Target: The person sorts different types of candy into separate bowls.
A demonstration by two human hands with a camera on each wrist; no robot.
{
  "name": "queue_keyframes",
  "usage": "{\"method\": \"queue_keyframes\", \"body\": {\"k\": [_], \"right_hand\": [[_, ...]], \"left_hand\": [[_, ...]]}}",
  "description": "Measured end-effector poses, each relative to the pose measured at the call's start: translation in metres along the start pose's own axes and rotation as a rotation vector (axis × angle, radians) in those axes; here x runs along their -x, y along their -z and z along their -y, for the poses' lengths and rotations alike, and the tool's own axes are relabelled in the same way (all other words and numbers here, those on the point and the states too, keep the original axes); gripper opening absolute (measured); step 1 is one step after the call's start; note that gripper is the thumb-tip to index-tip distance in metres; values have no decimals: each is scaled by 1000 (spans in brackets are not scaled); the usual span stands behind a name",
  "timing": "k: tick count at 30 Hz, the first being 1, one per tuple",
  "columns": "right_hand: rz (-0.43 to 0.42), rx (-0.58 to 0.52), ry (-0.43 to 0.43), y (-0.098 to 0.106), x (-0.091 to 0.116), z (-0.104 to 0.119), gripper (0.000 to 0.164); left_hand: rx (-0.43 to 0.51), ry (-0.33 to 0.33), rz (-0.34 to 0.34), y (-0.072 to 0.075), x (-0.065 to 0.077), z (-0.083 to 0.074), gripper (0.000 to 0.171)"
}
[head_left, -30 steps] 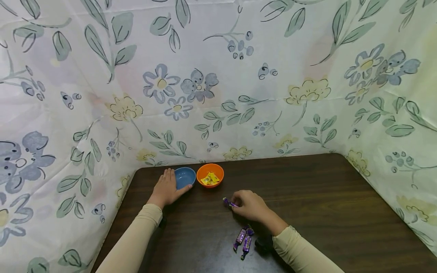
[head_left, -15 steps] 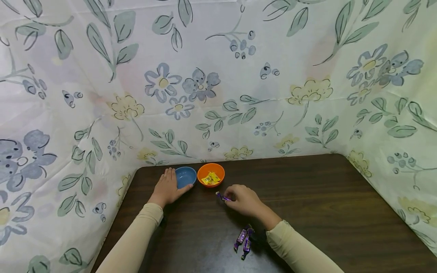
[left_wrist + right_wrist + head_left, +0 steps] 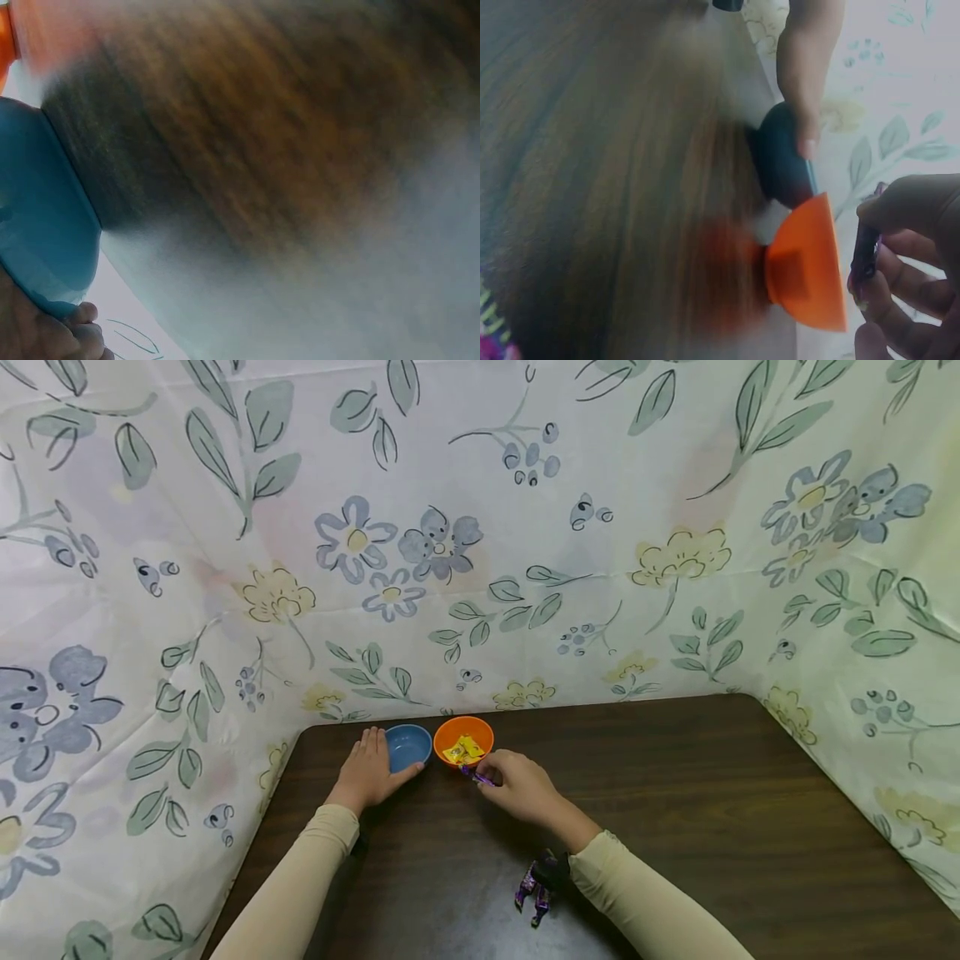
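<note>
1. The left hand (image 3: 371,774) is spread, its fingers along the left side of the blue bowl (image 3: 408,747) and its thumb along the near rim; that bowl stands just left of the orange bowl (image 3: 486,739).
2. The right hand (image 3: 525,787) pinches a purple wrapped candy (image 3: 867,247) between thumb and fingers, close by the orange bowl's near right side.
3. Yellow wrapped candies (image 3: 465,748) lie inside the orange bowl.
4. More purple wrapped candies (image 3: 532,893) lie well to the near side of the orange bowl, partly hidden beside the right wrist; their exact number is hard to tell.
5. The brown table (image 3: 675,793) bears both bowls; behind the orange bowl hangs a floral cloth (image 3: 525,527).
</note>
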State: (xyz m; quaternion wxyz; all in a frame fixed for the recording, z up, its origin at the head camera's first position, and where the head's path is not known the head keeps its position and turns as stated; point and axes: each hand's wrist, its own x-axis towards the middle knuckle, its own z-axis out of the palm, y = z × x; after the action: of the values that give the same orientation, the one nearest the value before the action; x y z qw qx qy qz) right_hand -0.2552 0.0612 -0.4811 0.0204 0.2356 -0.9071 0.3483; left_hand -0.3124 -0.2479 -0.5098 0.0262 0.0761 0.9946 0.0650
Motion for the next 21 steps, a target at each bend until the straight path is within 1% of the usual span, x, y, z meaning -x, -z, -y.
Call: {"method": "queue_keyframes", "body": {"k": [5,12,17,21], "right_hand": [[-14,18,11,-4,-8,3,13],[-46,46,3,-15,-22,7,13],[-71,65,10,-20,-31,11,16],[-99,103,9,-24,-37,13,17]], "left_hand": [[-8,-6,4,1,-2,0,125],[-6,9,15,-1,-3,3,126],[-10,1,1,0,-2,2,125],[-19,-11,-3,1,-1,1,124]]}}
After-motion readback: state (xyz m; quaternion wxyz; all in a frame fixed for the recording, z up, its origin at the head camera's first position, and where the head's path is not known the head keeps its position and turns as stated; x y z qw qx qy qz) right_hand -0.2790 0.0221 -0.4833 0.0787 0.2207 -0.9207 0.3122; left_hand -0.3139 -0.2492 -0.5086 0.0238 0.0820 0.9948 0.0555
